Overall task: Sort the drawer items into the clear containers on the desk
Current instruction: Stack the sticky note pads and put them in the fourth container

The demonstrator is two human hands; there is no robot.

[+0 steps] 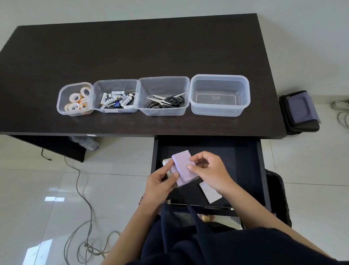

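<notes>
Pinching a lilac pad of sticky notes (183, 166) between them, both hands work over the open drawer (242, 158): the left hand (160, 184) closes thumb and fingers on the pad's lower left edge, and the right hand (209, 171) grips its right edge with thumb and forefinger. More pale pads seem to sit under the lilac one, against the left palm, though how many I cannot tell. The stack looks light and fairly stiff as a block, yet loose pads could slide over one another, so a squeeze across the short edges, with a thumb on top, should probably keep them together. Near the right wrist a white card (210, 191) with small yellowish dots lies flat on the drawer floor; it is too small to identify. The drawer's near end is hidden by the forearms and dark clothing. On the worktop (121, 53) beyond stand four clear tubs in a touching row: tape rolls (77, 101), batteries (118, 100), scissors (166, 101), and at the right an empty container (219, 95), the likely home for the pads.
</notes>
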